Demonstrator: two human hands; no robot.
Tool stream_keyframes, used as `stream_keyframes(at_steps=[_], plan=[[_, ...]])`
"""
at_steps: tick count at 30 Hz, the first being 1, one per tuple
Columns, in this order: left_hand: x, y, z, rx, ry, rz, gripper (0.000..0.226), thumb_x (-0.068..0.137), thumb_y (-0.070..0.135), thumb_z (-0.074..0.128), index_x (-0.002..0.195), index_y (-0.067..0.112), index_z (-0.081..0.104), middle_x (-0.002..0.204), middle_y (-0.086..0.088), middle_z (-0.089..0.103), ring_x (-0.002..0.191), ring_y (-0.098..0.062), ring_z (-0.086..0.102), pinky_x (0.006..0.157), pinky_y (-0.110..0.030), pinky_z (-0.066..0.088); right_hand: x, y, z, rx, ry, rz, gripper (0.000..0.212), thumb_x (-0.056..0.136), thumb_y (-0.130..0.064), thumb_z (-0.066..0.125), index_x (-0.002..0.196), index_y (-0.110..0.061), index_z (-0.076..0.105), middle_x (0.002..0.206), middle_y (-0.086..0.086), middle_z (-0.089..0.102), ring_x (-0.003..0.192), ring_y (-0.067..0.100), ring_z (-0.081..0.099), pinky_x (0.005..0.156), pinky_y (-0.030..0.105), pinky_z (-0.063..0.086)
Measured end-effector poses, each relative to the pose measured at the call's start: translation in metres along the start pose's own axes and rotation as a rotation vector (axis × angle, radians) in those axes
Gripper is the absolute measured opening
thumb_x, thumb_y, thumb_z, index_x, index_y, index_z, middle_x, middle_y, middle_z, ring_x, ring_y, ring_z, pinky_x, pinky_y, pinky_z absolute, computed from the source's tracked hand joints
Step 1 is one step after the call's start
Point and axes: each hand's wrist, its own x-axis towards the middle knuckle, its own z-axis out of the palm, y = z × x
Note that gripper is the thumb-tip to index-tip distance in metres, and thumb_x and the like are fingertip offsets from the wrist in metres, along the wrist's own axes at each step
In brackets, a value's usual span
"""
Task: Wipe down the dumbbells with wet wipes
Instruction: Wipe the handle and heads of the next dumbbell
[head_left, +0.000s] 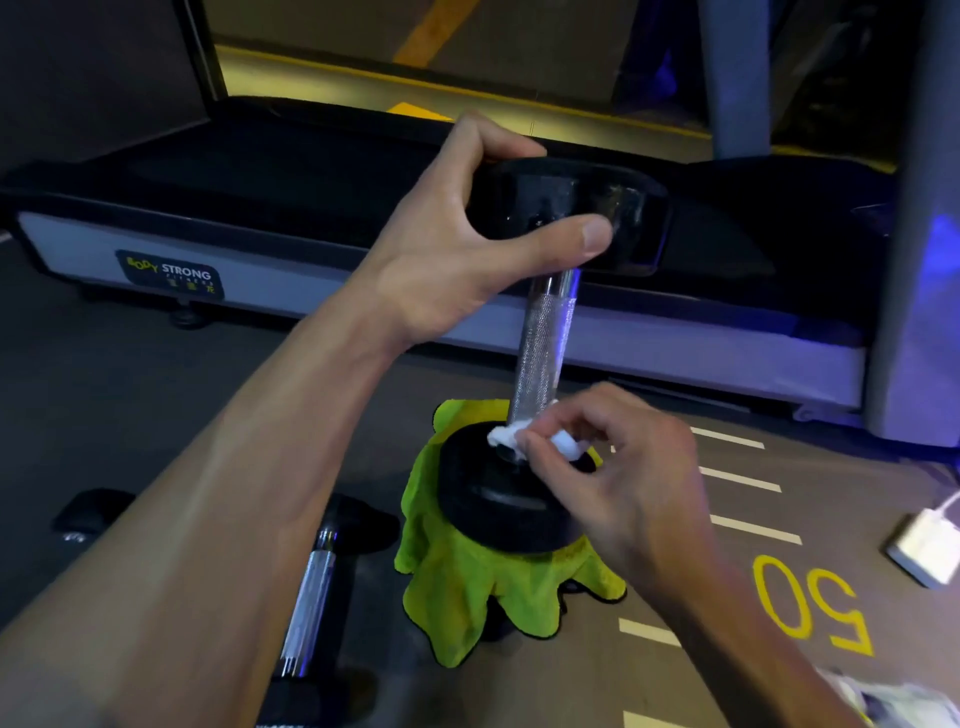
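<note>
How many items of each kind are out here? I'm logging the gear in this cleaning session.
Dumbbells: 3 (upright one, one lying on the floor, one partly hidden by the arm)
Wet wipes: 1
Green cloths: 1
White boxes: 1
Treadmills: 1
Total: 7

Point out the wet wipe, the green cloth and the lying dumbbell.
wet wipe (511, 435), head view, bunched white end.
green cloth (457, 592), head view, front drape.
lying dumbbell (311, 597), head view, knurled handle.
</note>
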Motion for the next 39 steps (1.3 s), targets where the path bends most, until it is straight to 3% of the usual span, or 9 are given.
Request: stream_keyframes(at_steps=[5,8,11,14,20,25,28,32,39], plan=[[0.003,0.000,0.004,0.001,0.016,0.000,0.066,0.073,0.058,0.085,0.121,0.026,0.055,0.108,0.015,0.065,0.097,0.005,0.062,0.084,-0.016,0.049,0.049,-0.007,-0.011,-0.145,0.349,-0.247,0.003,0.088,-0.010,0.074,0.087,-0.012,0.071,0.085,0.000,0.062,0.076,0.004,0.052,0.071,0.017,0.044],[0.004,0.000,0.003,0.017,0.054,-0.020,0.068,0.066,0.067,0.080,0.118,0.030,0.056,0.103,0.019,0.066,0.092,0.006,0.062,0.082,-0.014,0.048,0.028,-0.002,-0.001,-0.132,0.242,-0.204,0.002,0.092,-0.013,0.076,0.091,-0.013,0.074,0.089,-0.002,0.067,0.079,0.008,0.060,0.073,0.021,0.048],[0.003,-0.002,0.002,0.022,0.067,-0.022,0.069,0.065,0.068,0.080,0.119,0.031,0.056,0.103,0.020,0.066,0.091,0.006,0.062,0.082,-0.014,0.048,0.005,0.002,0.005,-0.171,0.144,-0.218,0.005,0.090,-0.015,0.077,0.089,-0.018,0.074,0.089,-0.007,0.066,0.081,0.004,0.059,0.078,0.007,0.041],[0.000,-0.001,0.004,0.011,0.044,-0.010,0.067,0.070,0.062,0.082,0.122,0.030,0.055,0.106,0.017,0.066,0.095,0.006,0.063,0.082,-0.013,0.049,0.032,-0.004,-0.009,-0.160,0.254,-0.243,0.004,0.093,-0.008,0.071,0.096,-0.010,0.072,0.098,-0.002,0.064,0.089,0.001,0.055,0.083,0.006,0.038],[-0.003,0.000,0.004,-0.023,0.061,0.006,0.069,0.068,0.063,0.083,0.121,0.027,0.055,0.107,0.013,0.068,0.099,-0.002,0.066,0.089,-0.024,0.054,-0.009,-0.006,0.011,-0.145,0.147,-0.157,0.048,0.096,-0.015,0.068,0.142,-0.008,0.057,0.145,0.006,0.051,0.134,0.001,0.045,0.108,0.005,0.030],[-0.005,0.000,0.006,-0.037,0.047,0.021,0.068,0.069,0.061,0.083,0.121,0.028,0.054,0.109,0.012,0.068,0.105,-0.006,0.067,0.094,-0.033,0.057,0.020,-0.020,0.000,-0.120,0.220,-0.182,0.041,0.097,-0.017,0.063,0.137,-0.005,0.058,0.139,0.007,0.049,0.124,-0.002,0.049,0.100,0.000,0.030],[-0.006,0.000,0.003,-0.032,0.070,0.009,0.069,0.068,0.062,0.082,0.122,0.028,0.054,0.108,0.013,0.067,0.103,-0.005,0.067,0.093,-0.031,0.056,0.005,-0.019,0.011,-0.103,0.145,-0.187,0.048,0.097,-0.016,0.063,0.142,-0.007,0.054,0.142,0.007,0.045,0.126,-0.007,0.044,0.100,0.006,0.038],[-0.008,-0.002,0.001,-0.041,0.091,0.003,0.069,0.067,0.063,0.081,0.121,0.029,0.055,0.107,0.015,0.067,0.102,-0.005,0.066,0.093,-0.031,0.055,-0.028,-0.005,0.013,-0.183,0.034,-0.192,0.042,0.099,-0.026,0.055,0.138,-0.010,0.061,0.138,0.002,0.050,0.124,0.017,0.055,0.099,0.033,0.049],[-0.005,0.004,0.007,-0.030,0.081,-0.004,0.068,0.070,0.062,0.084,0.122,0.029,0.054,0.108,0.013,0.067,0.100,-0.001,0.066,0.087,-0.021,0.053,0.012,-0.026,0.003,-0.388,0.052,-0.279,0.044,0.106,-0.032,0.046,0.139,-0.006,0.060,0.144,0.010,0.052,0.131,0.026,0.047,0.112,0.036,0.039]])
